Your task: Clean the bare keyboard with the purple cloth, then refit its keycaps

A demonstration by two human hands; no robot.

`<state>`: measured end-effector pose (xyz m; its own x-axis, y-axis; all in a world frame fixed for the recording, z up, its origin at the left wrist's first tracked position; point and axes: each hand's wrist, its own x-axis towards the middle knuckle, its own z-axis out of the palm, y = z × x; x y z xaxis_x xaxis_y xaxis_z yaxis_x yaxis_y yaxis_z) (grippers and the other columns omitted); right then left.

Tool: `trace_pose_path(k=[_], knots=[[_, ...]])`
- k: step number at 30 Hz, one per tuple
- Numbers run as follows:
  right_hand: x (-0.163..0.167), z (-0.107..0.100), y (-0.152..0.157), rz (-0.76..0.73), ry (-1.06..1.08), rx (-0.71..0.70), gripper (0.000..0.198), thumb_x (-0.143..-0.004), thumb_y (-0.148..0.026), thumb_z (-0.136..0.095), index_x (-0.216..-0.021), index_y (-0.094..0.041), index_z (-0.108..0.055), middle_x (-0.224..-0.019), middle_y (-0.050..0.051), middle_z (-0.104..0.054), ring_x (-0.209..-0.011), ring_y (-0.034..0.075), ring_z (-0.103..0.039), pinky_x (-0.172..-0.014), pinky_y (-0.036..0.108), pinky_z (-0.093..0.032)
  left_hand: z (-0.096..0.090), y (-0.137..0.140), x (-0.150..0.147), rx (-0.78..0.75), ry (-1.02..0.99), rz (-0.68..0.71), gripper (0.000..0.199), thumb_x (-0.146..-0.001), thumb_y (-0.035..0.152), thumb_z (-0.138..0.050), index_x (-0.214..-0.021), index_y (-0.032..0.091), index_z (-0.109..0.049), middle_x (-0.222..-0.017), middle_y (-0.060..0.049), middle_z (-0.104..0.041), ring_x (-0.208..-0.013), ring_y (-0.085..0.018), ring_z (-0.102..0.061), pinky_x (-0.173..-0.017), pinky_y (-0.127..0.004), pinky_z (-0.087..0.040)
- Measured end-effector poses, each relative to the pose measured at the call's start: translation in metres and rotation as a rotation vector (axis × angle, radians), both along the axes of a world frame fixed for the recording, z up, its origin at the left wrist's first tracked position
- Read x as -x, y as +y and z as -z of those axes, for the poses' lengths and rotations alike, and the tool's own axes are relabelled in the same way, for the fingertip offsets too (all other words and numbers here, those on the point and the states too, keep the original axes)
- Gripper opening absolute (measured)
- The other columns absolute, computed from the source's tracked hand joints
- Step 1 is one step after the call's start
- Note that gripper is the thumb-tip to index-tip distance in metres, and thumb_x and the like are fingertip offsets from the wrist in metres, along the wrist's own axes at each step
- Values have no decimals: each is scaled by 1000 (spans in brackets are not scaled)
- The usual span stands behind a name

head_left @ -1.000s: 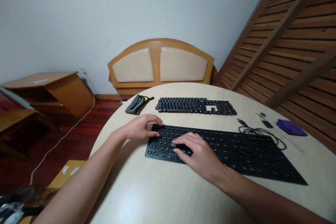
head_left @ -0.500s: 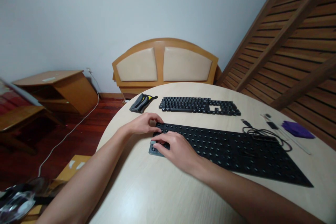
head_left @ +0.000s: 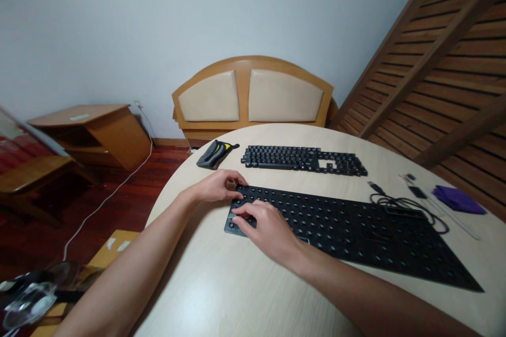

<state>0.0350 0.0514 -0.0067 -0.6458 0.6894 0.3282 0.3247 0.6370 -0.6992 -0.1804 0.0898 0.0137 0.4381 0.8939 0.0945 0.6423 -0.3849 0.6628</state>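
A black keyboard base with its keycaps off lies slanted across the table, bare key posts showing. At its far left corner is my left hand, fingers curled and thumb on the edge, closed on the base. My right hand rests over the near left part, its thumb and index finger pinched together by the left edge. A small greyish piece shows at those fingertips; what it is stays unclear. Behind the base, the loose black keycaps are laid out in keyboard order, with a gap toward the right.
A grey and black pouch with yellow trim lies at the table's back left. To the right are a coiled USB cable, a purple cloth and a thin white stick. The round table has a headboard behind it.
The view has shifted slightly, so the things on the right sit a little farther right. My right fingertips have moved slightly at the left edge, and less of the greyish piece shows. My left hand stays put.
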Motion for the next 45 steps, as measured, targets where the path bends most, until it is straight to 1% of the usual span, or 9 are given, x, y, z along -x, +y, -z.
trace_pose_path(k=[4, 7, 10, 13, 18, 23, 33, 39, 45], knots=[[-1, 1, -3, -34, -52, -134, 12, -89, -27, -69, -98, -22, -75, -98, 1, -78, -93, 20, -67, -85, 35, -46, -1, 0, 0, 9, 0, -9, 31, -77, 29, -74, -105, 17, -70, -106, -7, -71, -95, -21, -64, -87, -32, -49], [-1, 5, -4, -54, -61, -230, 10, -88, -27, -71, -97, -23, -75, -95, -1, -78, -91, 20, -67, -82, 35, -44, -1, 0, -1, 19, -6, -15, 31, -78, 29, -74, -105, 16, -70, -106, -7, -72, -96, -21, -64, -88, -33, -49], [0, 8, -4, -70, -56, -285, 9, -87, -26, -72, -95, -24, -74, -95, -3, -78, -90, 19, -67, -80, 33, -43, -1, 0, -1, 20, -7, -15, 31, -78, 29, -75, -106, 16, -70, -106, -8, -71, -96, -22, -64, -88, -34, -49], [1, 8, -5, -81, -69, -317, 8, -86, -24, -73, -93, -23, -73, -95, -2, -78, -90, 19, -66, -80, 32, -41, -1, -1, -1, 21, -3, -17, 31, -78, 29, -75, -106, 17, -70, -106, -7, -71, -96, -21, -64, -89, -34, -49], [2, 5, -8, -87, -121, -352, 4, -87, -20, -70, -91, -21, -70, -94, 0, -76, -88, 19, -64, -79, 32, -41, -2, -1, -1, 23, 2, -15, 31, -78, 28, -74, -106, 16, -70, -105, -7, -71, -95, -21, -64, -89, -34, -49], [2, 4, -9, -97, -148, -368, 7, -87, -18, -69, -92, -22, -69, -94, -1, -74, -88, 19, -62, -79, 32, -42, -1, 0, -1, 4, 3, -9, 30, -78, 28, -75, -106, 17, -70, -105, -6, -72, -95, -21, -64, -89, -33, -49], [2, 4, -9, -103, -148, -339, 7, -89, -20, -67, -94, -20, -70, -96, 1, -74, -91, 19, -63, -85, 33, -44, 1, 0, 1, 21, 2, -9, 32, -77, 30, -75, -107, 17, -70, -105, -7, -71, -94, -21, -64, -87, -33, -49], [1, 3, -10, -107, -162, -360, 7, -89, -21, -66, -95, -20, -70, -95, 2, -74, -91, 19, -63, -84, 33, -45, 0, 0, 0, 29, -5, -7, 33, -78, 31, -74, -107, 16, -70, -105, -7, -71, -94, -21, -64, -88, -33, -49], [2, 3, -10, -101, -170, -376, 8, -92, -21, -63, -94, -20, -70, -93, 3, -74, -90, 19, -62, -82, 32, -46, 3, 2, 1, 40, -23, 0, 32, -78, 31, -75, -106, 17, -69, -106, -7, -71, -95, -21, -64, -88, -32, -49]])
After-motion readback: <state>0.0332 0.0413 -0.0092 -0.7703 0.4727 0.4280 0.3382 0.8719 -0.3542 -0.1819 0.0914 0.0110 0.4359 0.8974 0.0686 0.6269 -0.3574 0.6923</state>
